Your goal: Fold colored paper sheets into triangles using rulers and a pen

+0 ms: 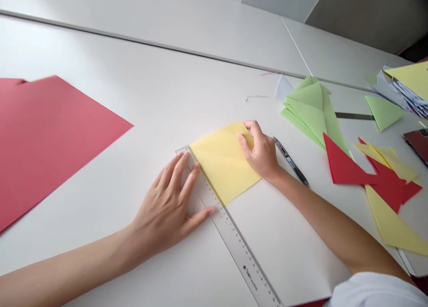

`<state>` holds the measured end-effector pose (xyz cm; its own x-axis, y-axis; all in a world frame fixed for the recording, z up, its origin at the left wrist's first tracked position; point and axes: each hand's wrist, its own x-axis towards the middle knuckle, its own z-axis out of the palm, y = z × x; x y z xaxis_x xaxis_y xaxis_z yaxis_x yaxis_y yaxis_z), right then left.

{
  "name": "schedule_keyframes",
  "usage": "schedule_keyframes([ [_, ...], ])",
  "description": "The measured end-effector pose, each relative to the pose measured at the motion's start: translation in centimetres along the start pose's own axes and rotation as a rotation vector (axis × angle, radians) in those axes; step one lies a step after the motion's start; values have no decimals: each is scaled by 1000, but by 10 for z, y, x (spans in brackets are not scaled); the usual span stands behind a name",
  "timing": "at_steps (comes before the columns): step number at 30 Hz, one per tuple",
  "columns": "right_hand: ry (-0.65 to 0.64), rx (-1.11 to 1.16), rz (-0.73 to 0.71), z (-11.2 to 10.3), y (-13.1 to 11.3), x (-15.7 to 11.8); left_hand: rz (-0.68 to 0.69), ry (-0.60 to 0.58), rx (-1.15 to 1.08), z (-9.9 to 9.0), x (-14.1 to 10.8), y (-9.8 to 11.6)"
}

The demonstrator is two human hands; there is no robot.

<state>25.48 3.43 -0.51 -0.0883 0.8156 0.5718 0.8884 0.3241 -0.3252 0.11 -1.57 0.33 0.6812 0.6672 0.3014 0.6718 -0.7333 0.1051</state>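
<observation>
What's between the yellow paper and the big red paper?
In the head view, a long ruler lies along the edge of the yellow paper. The left hand rests on the ruler, on the side toward the big red paper.

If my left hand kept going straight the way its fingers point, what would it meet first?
Probably the yellow paper. The left hand's fingertips already rest on the ruler, and the paper's edge lies just beyond them, though depth is hard to judge from this view.

room left of ruler (pixel 242 258), black pen (pixel 290 161) rightward
</observation>
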Motion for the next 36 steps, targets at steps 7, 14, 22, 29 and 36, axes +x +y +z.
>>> schedule_keyframes([
  [7,2,31,22,1,-4,-2,-12,-10,40,-3,-6,2],
  [14,-13,46,42,1,-6,-3,-18,-13,22,-4,-7,2],
  [22,5,31,25,0,-6,-2,-37,-2,-11,-3,-8,3],
  [29,10,25,9,1,-5,-2,-38,2,5,-3,-8,3],
  [36,8,16,6,2,-3,-4,-37,7,22,-2,-8,2],
])
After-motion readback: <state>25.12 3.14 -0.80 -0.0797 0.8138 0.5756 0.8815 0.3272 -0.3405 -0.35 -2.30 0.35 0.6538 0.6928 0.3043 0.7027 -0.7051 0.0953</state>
